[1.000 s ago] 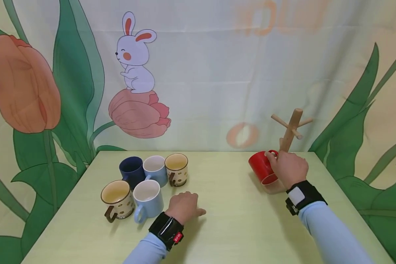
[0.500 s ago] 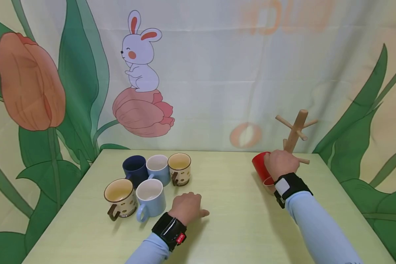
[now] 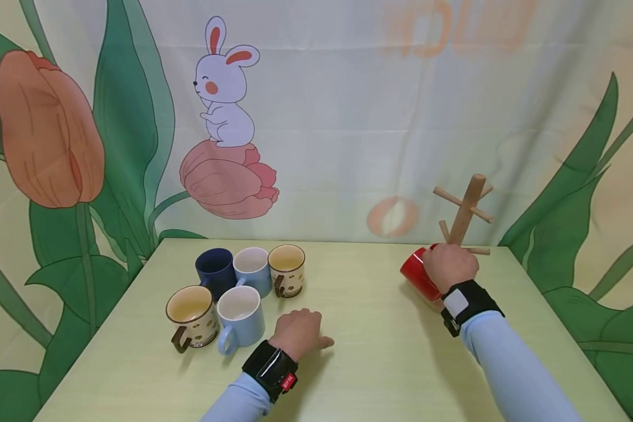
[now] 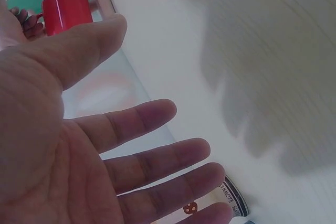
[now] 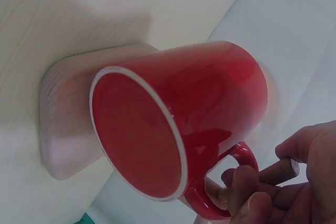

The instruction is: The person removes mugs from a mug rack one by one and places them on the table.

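Note:
My right hand point(image 3: 451, 266) grips a red mug point(image 3: 419, 276) by its handle, beside a wooden mug tree point(image 3: 466, 211) at the back right. Up close in the right wrist view, a peg point(image 5: 283, 171) of the tree runs through the handle loop, between my fingers. The mug hangs tilted, its base facing that camera, above the tree's pale foot point(image 5: 65, 119). My left hand point(image 3: 296, 334) is held over the table with its fingers loosely extended and nothing in them. Nearest to it stands a light blue mug point(image 3: 245, 319).
Around that light blue mug stand a spotted cream mug point(image 3: 203, 328), a navy mug point(image 3: 214, 275), another light blue mug point(image 3: 258, 278) and a second spotted one point(image 3: 291, 279), all upright. A printed cloth point(image 3: 327, 117) hangs behind the table's point(image 3: 369, 363) back edge.
My right hand has shifted left, closer over the red mug, and the mug's tilt has altered. The mug tree has moved slightly left in the last half second. My left hand stays put.

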Available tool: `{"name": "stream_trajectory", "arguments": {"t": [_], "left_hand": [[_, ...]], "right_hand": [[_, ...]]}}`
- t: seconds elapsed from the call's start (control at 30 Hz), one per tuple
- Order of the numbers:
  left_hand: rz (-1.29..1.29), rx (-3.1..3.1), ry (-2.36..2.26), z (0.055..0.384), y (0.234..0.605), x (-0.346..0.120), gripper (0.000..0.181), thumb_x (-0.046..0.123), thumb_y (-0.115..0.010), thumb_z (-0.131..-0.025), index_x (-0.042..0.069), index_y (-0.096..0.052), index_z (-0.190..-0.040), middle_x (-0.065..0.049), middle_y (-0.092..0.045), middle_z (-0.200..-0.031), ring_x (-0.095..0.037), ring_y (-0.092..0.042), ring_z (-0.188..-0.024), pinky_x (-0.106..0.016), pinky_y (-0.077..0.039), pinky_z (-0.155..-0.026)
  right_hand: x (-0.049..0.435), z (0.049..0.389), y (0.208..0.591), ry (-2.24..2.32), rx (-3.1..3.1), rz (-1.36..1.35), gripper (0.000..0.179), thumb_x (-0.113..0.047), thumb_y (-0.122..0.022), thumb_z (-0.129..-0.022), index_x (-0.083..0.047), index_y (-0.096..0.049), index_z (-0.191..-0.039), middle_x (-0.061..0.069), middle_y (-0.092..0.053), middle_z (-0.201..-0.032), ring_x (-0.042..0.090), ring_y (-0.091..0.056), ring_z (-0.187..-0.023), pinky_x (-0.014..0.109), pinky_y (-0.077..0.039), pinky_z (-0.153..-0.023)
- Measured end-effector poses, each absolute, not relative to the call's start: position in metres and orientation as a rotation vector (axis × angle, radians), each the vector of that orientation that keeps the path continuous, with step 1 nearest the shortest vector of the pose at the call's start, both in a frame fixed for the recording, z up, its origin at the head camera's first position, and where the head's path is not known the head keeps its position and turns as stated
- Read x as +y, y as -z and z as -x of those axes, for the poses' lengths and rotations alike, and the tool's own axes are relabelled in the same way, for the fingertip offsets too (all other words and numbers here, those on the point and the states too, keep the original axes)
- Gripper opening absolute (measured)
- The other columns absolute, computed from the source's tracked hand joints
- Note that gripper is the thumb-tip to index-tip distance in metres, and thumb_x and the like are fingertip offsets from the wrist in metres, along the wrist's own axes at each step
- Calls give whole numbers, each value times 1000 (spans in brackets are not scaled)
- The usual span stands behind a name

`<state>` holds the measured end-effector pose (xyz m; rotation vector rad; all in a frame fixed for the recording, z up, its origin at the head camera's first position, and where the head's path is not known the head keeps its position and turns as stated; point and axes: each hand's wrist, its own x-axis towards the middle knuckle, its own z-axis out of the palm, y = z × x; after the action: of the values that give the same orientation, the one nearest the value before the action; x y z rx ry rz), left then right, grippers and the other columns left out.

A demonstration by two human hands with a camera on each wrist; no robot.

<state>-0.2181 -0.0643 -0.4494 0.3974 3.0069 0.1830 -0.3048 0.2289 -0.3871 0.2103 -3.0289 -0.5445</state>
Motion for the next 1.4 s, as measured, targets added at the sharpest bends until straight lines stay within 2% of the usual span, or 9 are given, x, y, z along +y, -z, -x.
{"name": "stream_trajectory", "arguments": {"t": [0.47, 0.73, 0.97, 1.23, 1.4], "left_hand": [[-379, 2992, -181, 218, 449, -63, 42, 50, -77, -81, 10, -66, -89, -5, -62, -81, -24, -62, -78, -42, -51, -68], [-377, 2984, -190, 218, 449, -64, 43, 50, -77, -81, 9, -67, -92, -6, -63, -84, -24, -62, -80, -43, -51, -69], [-380, 2992, -198, 218, 450, -65, 43, 50, -77, -81, 10, -67, -91, -5, -62, -83, -25, -62, -81, -43, -51, -69], [-377, 2985, -199, 217, 449, -66, 44, 50, -77, -82, 9, -67, -93, -7, -63, -84, -25, -62, -81, -43, -51, -70], [-383, 2991, -201, 217, 451, -67, 44, 50, -76, -82, 9, -67, -93, -6, -62, -84, -25, -62, -82, -43, -51, -70]], "right_hand": [[239, 296, 389, 464, -2978, -277, 56, -13, -95, -62, -5, -68, -110, 22, -64, -88, 35, -58, -65, 53, -56, -57], [241, 297, 394, 367, -3002, -223, 49, -8, -90, -70, -4, -66, -112, 22, -64, -88, 34, -58, -66, 53, -56, -55], [240, 295, 397, 210, -3007, -162, 43, -11, -82, -80, -1, -63, -117, 20, -66, -87, 33, -58, -65, 52, -56, -56], [239, 292, 398, 243, -2998, -194, 50, -9, -85, -76, 2, -61, -118, 23, -68, -96, 35, -62, -70, 55, -57, -62], [239, 293, 396, 250, -3015, -185, 42, -9, -82, -79, 1, -63, -115, 23, -67, -94, 35, -61, -70, 54, -57, -61]]}}
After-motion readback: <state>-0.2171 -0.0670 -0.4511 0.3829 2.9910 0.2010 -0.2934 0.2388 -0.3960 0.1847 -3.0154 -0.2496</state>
